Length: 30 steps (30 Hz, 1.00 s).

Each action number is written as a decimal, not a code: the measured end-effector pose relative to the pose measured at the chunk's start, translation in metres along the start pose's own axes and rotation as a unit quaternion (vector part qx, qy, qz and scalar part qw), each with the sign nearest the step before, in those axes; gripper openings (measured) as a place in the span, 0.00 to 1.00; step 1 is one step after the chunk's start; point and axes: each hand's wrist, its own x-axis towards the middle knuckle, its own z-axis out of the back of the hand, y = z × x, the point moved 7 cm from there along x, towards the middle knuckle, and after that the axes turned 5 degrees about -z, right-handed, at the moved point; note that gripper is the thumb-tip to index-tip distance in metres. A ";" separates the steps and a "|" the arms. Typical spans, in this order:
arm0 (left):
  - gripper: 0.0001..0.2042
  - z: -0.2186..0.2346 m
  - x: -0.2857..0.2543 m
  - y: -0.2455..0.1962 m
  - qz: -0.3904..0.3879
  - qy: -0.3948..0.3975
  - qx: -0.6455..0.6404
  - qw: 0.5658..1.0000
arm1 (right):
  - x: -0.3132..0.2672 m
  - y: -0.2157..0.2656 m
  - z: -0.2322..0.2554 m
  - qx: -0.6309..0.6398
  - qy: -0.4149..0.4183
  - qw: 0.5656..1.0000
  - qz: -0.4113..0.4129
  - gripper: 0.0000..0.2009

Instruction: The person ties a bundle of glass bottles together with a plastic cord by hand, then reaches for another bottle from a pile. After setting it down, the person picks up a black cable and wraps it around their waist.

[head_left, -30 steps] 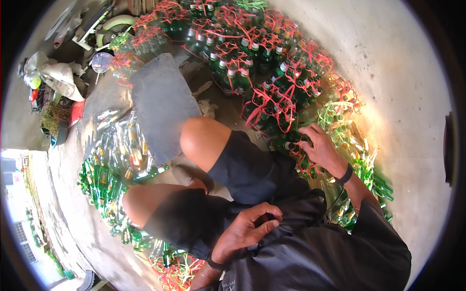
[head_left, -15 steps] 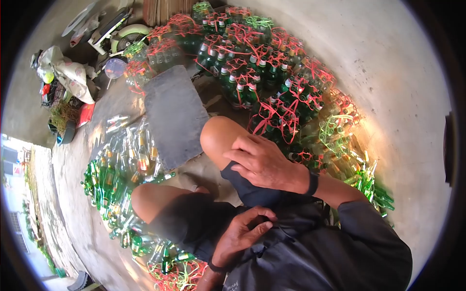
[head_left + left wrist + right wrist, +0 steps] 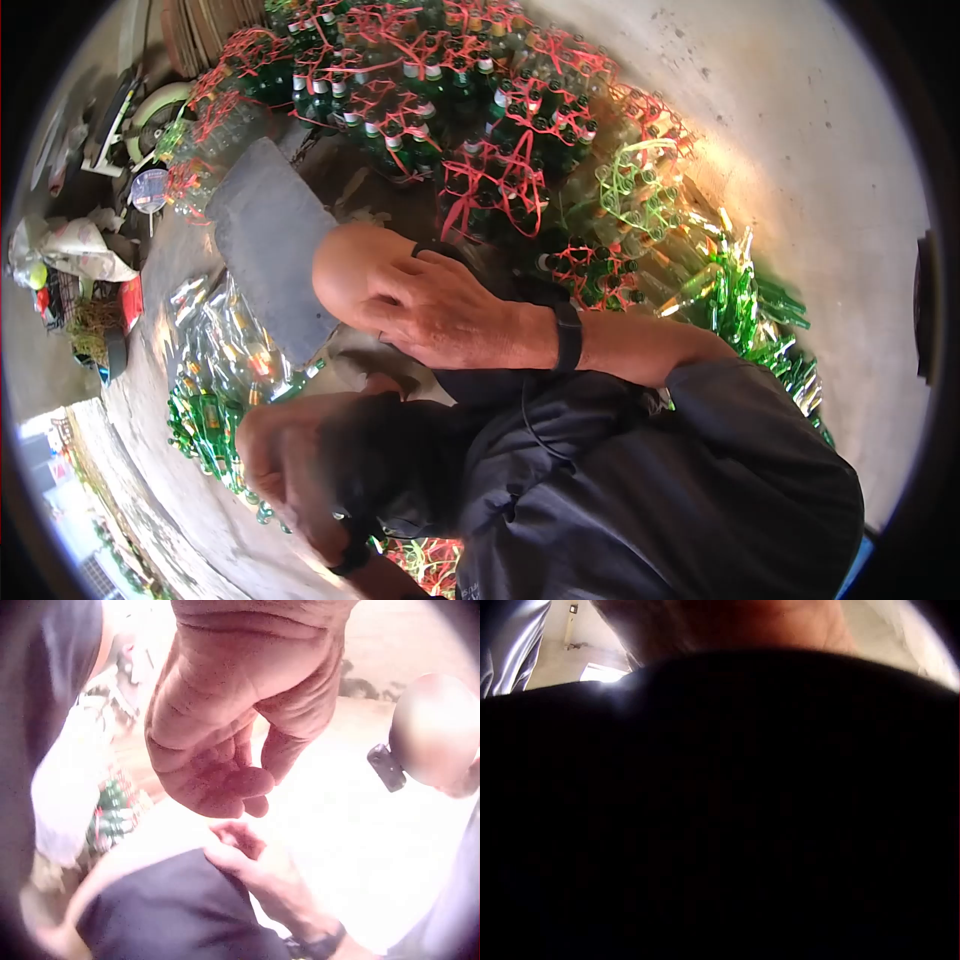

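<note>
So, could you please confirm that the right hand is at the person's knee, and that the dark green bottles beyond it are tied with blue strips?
Not quite: the strips on those dark green bottles are red, not blue, as the head view shows. The right hand is indeed at the person's knee, with the bottles beyond it.

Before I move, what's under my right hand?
Your bare right knee shows below and past your right hand. Whatever lies directly beneath that hand is covered, so I can't tell.

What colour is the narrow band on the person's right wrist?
The narrow band is black, clearest in the head view.
</note>
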 end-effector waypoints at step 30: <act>0.06 0.124 0.001 0.088 0.010 -0.132 0.049 0.990 | 0.006 0.019 -0.010 -0.011 0.082 0.997 -0.007 0.17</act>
